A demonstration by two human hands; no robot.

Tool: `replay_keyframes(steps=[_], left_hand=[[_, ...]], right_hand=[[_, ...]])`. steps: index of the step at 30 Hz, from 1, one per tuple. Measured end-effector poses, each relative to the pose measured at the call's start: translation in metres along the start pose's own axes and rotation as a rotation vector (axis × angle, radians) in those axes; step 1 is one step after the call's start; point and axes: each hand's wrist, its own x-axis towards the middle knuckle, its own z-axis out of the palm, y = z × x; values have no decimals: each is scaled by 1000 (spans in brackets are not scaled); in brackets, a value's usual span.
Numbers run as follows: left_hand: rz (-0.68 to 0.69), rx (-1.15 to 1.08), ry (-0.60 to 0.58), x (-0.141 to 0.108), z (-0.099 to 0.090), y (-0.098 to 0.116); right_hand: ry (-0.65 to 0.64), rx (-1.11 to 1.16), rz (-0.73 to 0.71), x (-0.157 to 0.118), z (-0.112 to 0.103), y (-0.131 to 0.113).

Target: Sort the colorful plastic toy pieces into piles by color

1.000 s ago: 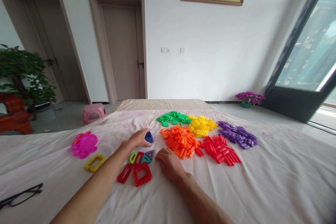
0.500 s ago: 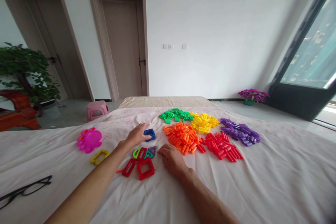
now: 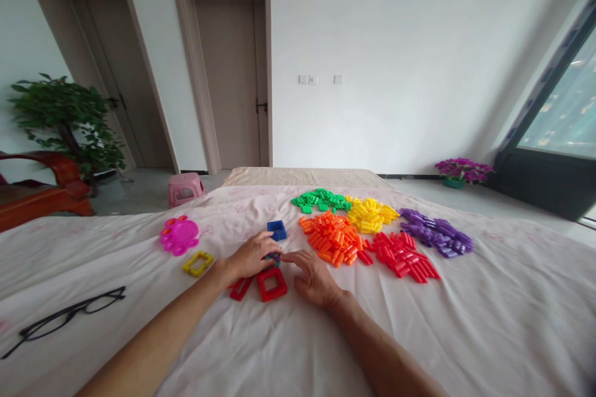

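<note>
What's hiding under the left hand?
Bits of purple and teal pieces peek out by the fingertips of the left hand. The hand covers the rest, so I can't tell what else is underneath.

Soft daylight enters from the right, edges stretched.

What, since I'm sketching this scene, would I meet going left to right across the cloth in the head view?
Black-framed eyeglasses, magenta paw-shaped piece, yellow rectangular frame, left hand, right hand, pile of red pieces, pile of purple pieces.
</note>
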Motion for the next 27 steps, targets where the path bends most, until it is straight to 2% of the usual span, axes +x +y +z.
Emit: replay_keyframes(steps=[7, 12, 16, 19, 23, 27], left_hand=[[-14, 24, 19, -22, -13, 7], [-44, 39, -4, -38, -23, 7], [-141, 79, -46, -54, -35, 5], [-176, 99, -37, -69, -39, 13], [-165, 114, -25, -81, -28, 35], [-253, 182, 42, -74, -6, 47]], right_hand=[[-163, 22, -3, 2, 10, -15], [-145, -57, 40, 9, 14, -24], [-131, -153, 85, 12, 16, -24], [-154, -167, 122, 13, 16, -20], [-197, -138, 109, 14, 14, -17], [-129, -198, 214, 16, 17, -16]])
